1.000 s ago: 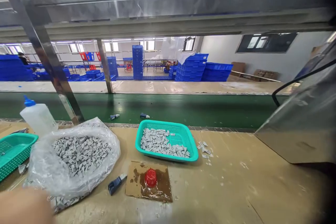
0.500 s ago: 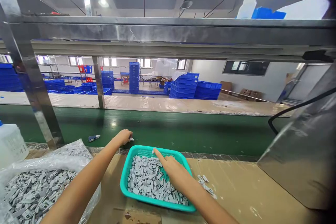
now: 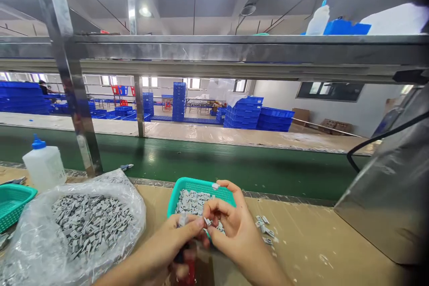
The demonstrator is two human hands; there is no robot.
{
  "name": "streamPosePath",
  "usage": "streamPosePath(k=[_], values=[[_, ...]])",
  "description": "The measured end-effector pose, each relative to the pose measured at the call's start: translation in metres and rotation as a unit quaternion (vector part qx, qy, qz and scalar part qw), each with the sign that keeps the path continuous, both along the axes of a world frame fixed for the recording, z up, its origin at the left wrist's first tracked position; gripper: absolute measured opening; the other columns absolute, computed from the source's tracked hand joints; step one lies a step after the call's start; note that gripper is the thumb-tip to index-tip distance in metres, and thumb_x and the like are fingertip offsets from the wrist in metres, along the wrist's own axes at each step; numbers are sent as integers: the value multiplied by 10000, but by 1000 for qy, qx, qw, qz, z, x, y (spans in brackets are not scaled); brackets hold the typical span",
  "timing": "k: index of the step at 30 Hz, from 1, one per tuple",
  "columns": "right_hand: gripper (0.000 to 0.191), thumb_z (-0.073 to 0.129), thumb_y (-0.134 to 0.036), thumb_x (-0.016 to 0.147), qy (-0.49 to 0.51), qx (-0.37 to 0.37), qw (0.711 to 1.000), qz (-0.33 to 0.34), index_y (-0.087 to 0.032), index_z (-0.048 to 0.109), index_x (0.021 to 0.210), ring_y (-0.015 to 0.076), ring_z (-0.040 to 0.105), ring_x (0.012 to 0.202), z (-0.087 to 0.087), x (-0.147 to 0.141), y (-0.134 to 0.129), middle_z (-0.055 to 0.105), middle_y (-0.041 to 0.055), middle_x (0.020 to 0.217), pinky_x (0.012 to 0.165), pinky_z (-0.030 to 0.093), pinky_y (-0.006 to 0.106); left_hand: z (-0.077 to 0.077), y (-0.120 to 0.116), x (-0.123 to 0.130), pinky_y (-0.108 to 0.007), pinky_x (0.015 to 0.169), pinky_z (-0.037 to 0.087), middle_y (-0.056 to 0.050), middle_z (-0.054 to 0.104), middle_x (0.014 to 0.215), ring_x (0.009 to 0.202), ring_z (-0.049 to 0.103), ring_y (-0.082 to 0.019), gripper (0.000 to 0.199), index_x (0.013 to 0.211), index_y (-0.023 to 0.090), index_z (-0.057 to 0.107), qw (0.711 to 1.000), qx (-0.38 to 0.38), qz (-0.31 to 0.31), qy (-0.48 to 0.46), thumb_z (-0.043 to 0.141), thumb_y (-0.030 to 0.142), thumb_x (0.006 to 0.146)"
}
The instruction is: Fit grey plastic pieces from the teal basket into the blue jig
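My left hand (image 3: 179,239) and my right hand (image 3: 234,228) meet over the near side of a green plastic basket (image 3: 172,203). Between their fingertips is a small grey plastic part (image 3: 207,221), pinched by my right thumb and finger and touched by my left. A second pale piece (image 3: 215,186) sits at an upper finger of my right hand. Something pale also shows in my closed left fingers. Below them is a blurred red and dark object (image 3: 189,266); I cannot tell whether it is held. More grey parts (image 3: 192,201) fill the basket.
To the left lies a clear plastic bag (image 3: 140,208) full of grey parts, by a white bottle (image 3: 45,165) and another green basket (image 3: 25,196). Loose parts (image 3: 266,231) lie on the right. A blue-grey tool (image 3: 126,167) rests on the green belt (image 3: 201,161). A metal post (image 3: 75,94) rises left.
My left hand has come back from the belt's edge to meet my right hand, which has drawn nearer and turned. The view has swung left, showing more of the bag and bottle.
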State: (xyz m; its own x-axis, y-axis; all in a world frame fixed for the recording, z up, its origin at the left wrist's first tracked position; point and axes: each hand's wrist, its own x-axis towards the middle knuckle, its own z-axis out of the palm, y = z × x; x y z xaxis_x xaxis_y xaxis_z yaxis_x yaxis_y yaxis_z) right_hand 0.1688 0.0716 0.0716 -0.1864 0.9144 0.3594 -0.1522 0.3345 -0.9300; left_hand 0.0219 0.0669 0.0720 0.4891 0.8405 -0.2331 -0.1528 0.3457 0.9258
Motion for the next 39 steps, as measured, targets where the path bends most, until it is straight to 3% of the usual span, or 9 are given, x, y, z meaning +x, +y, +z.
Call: streamPosePath(k=[3, 8, 12, 15, 21, 28, 33, 37, 39], values=[[593, 532, -76, 673, -8, 7, 1000, -28, -294, 207, 1119, 112, 449, 645, -3, -10, -23, 533, -42, 761, 567, 417, 211, -5, -19, 2, -153, 360, 62, 36, 417, 645, 445, 243, -12, 461, 711, 144, 486, 993, -74, -19, -93, 751, 487, 554], [497, 535, -95, 705, -23, 38, 998, -43, -287, 273, 1082, 93, 493, 667, -12, -14, -39, 531, -55, 740, 654, 455, 208, -14, -28, 3, -132, 374, 82, 68, 328, 558, 466, 234, -26, 412, 680, 147, 462, 988, -96, 43, -114, 775, 381, 549], [494, 557, -91, 721, -76, 52, 993, -68, -316, 304, 1081, 101, 588, 776, -10, -13, -49, 554, -38, 841, 762, 502, 238, -12, -28, -1, -148, 368, 119, 61, 356, 493, 442, 259, -40, 360, 596, 162, 406, 998, -6, 51, -29, 687, 384, 629], [455, 556, -106, 734, -91, 67, 991, -74, -322, 336, 1067, 123, 616, 831, -7, -11, -54, 555, -24, 874, 762, 529, 252, -11, -28, -5, -155, 371, 146, 63, 363, 462, 415, 282, -43, 318, 604, 168, 414, 997, 61, 44, 0, 631, 384, 687], [359, 594, -159, 729, -53, 17, 996, -73, -279, 374, 986, 135, 635, 764, -6, -15, -53, 555, -20, 808, 677, 566, 257, -15, -32, -10, -154, 371, 155, 76, 343, 445, 379, 278, -35, 311, 616, 173, 406, 995, 79, 55, -20, 610, 387, 712], [344, 598, -167, 695, -90, 32, 988, -122, -253, 389, 954, 148, 637, 785, -12, -17, -59, 563, -10, 796, 676, 568, 245, -20, -36, -7, -154, 383, 149, 76, 323, 459, 409, 248, -36, 363, 605, 169, 402, 994, 72, 80, -26, 642, 430, 679], [317, 577, -192, 723, -137, 37, 976, -165, -251, 356, 943, 124, 630, 668, -18, -15, -68, 586, -10, 796, 605, 555, 224, -27, -43, 0, -161, 380, 125, 74, 332, 475, 418, 220, -36, 395, 626, 173, 392, 997, 66, 48, -8, 608, 494, 704], [329, 551, -191, 754, -187, 92, 958, -195, -263, 323, 980, 105, 588, 661, -28, -6, -71, 577, -32, 772, 653, 512, 219, -30, -46, 1, -157, 366, 114, 110, 273, 439, 389, 178, -40, 417, 725, 220, 329, 998, 39, -27, 31, 569, 561, 706], [324, 532, -192, 763, -216, 105, 950, -202, -261, 313, 991, 110, 565, 691, -38, 3, -70, 570, -29, 777, 686, 488, 233, -29, -43, -1, -153, 367, 99, 120, 251, 446, 390, 161, -40, 441, 748, 236, 289, 999, 9, -28, 33, 592, 551, 692]])
